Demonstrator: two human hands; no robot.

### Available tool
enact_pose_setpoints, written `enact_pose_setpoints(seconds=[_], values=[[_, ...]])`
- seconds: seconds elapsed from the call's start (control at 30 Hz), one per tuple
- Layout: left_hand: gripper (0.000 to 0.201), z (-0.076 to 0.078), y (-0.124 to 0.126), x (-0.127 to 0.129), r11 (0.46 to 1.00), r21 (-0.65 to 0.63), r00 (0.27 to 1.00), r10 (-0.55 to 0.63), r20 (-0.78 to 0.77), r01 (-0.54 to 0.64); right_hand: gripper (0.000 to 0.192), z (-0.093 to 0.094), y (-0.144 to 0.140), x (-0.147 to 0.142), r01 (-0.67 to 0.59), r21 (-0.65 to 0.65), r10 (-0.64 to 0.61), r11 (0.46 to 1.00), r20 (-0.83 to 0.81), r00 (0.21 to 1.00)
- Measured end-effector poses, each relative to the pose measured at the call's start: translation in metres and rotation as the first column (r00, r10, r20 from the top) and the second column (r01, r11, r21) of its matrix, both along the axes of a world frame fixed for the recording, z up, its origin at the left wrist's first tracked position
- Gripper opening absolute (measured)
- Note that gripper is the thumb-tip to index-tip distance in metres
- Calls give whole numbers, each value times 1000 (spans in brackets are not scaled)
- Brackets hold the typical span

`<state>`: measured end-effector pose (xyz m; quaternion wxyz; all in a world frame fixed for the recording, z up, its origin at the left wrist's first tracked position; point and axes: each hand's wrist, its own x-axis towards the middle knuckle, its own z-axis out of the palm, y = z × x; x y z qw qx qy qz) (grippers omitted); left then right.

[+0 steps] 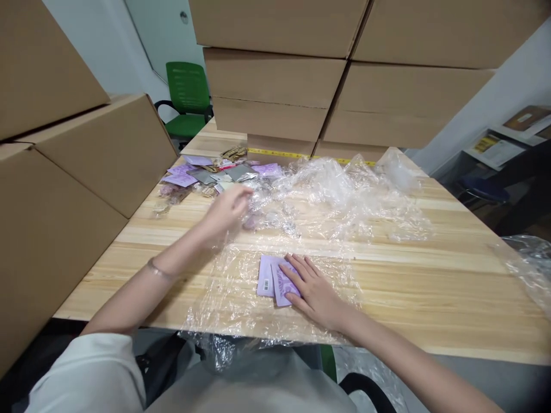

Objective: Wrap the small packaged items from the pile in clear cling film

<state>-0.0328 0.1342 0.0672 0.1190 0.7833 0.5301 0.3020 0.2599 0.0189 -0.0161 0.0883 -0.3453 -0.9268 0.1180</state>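
My right hand (pixel 313 288) lies flat with fingers spread on two overlapping purple cards (pixel 272 279), pressing them onto a clear plastic sheet (pixel 224 292) near the table's front edge. My left hand (pixel 227 210), blurred, reaches forward to the edge of a pile of purple and grey packets (pixel 215 174) at the far left. Whether it holds anything cannot be told. A thin bracelet sits on my left wrist (pixel 158 269).
Crumpled clear plastic film (pixel 344 195) covers the table's middle and back. Stacked cardboard boxes (pixel 275 86) stand at the back, with more boxes (pixel 77 172) along the left. A yellow tape measure (pixel 279 153) lies by the back boxes. A green chair (pixel 188 97) stands behind.
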Motion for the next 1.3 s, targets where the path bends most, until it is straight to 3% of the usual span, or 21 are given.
enact_pose_setpoints(seconds=[0.03,0.07,0.2,0.3,0.4,0.53,0.6,0.63,0.67,0.73,0.77,0.83,0.9,0.97,1.03,1.07,1.1,1.17,1.23,1.3], values=[[35,4,25,-8,992,15,989,126,-72,-125,63,0,0,0,4,11,-4,1000,-4,1000],[38,6,49,-14,987,3,982,162,-99,-163,62,0,0,0,8,18,-8,1000,-7,1000],[42,-3,117,-21,977,-72,969,188,-162,-202,62,2,-2,0,17,17,-17,1000,3,1000],[32,-13,133,-15,956,-103,951,253,-177,-273,65,3,-2,-1,17,17,-17,1000,3,1000],[26,-7,129,-13,928,-47,923,361,-136,-370,67,-1,-1,-1,10,17,-11,1000,4,1000],[38,22,93,-16,872,142,883,467,46,-468,75,0,0,2,11,-6,-11,1000,-25,1000],[40,34,58,-10,842,224,870,459,181,-491,78,9,2,6,95,-58,-102,994,-130,986],[40,36,38,-3,842,228,852,406,331,-490,76,16,4,9,168,-116,-190,979,-214,958],[39,35,16,7,884,181,836,317,448,-432,72,23,6,11,235,-198,-288,952,-306,908],[34,25,-29,29,980,-61,779,187,598,-189,66,36,11,14,279,-397,-451,874,-452,770],[32,17,-49,41,973,-228,762,180,623,-43,66,40,13,14,259,-491,-511,832,-495,703],[32,-2,-83,60,872,-455,744,181,643,180,71,44,17,14,201,-648,-614,735,-510,602],[33,-18,-104,68,763,-586,740,224,634,272,76,41,18,14,191,-763,-720,617,-450,528],[33,-30,-114,66,660,-689,787,238,569,298,78,34,17,15,203,-816,-773,541,-388,501],[34,-37,-118,60,568,-780,877,197,439,263,79,26,13,19,247,-804,-758,541,-339,557],[35,-39,-118,57,552,-804,922,151,356,220,79,22,11,21,290,-770,-731,569,-313,606],[39,-41,-119,55,576,-801,961,90,261,164,78,20,8,22,350,-713,-703,608,-280,653],[47,-42,-123,52,711,-701,999,-36,37,52,78,16,3,26,492,-529,-669,692,-213,712],[49,-41,-128,50,864,-503,980,-84,-180,-19,82,18,-2,31,587,-284,-647,758,-214,732],[44,-37,-134,49,962,-269,950,-46,-308,-40,81,23,-8,37,564,-56,-557,824,-264,788]])
